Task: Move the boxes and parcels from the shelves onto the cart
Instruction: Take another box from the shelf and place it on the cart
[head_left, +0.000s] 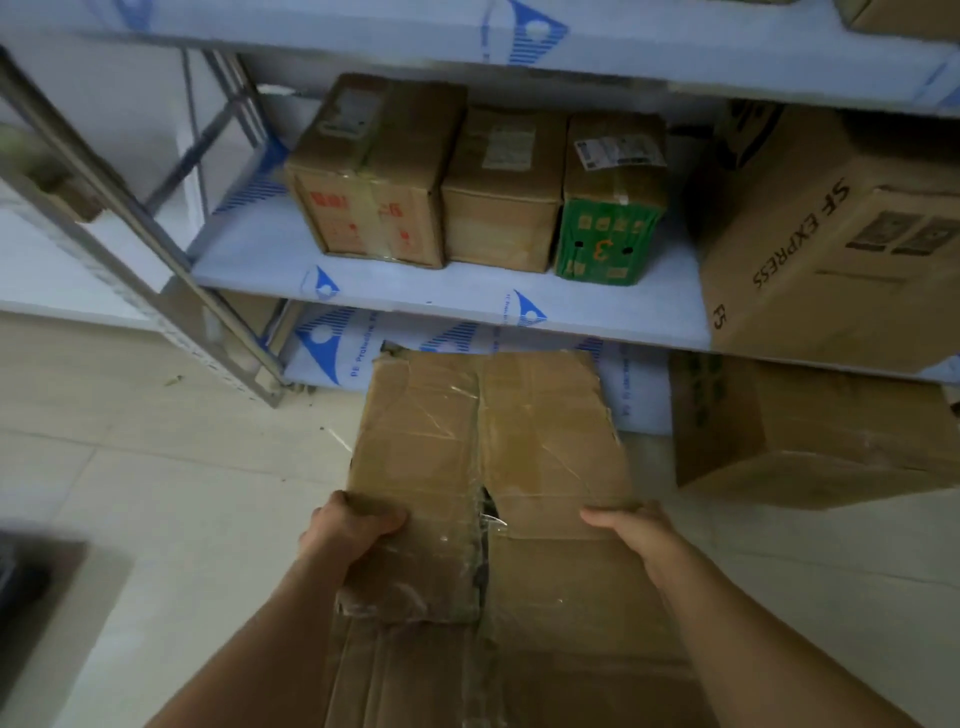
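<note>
A large worn brown cardboard box (488, 431) with taped, split top flaps is in front of me, its far end by the bottom shelf. My left hand (353, 525) grips its left top edge, fingers curled over the flap. My right hand (639, 530) holds the right edge, fingers wrapped round the side. On the middle shelf (363, 291) stand three small boxes: a brown one with red print (374, 171), a plain brown one (504, 192) and a green-fronted one marked 3 (608, 202).
A big SF Express box (831, 244) sits at the right of the middle shelf, and another brown box (800, 431) juts from the bottom shelf at the right. A metal shelf upright (135, 234) stands left. A dark object (31, 597) lies at the lower left on the tiled floor.
</note>
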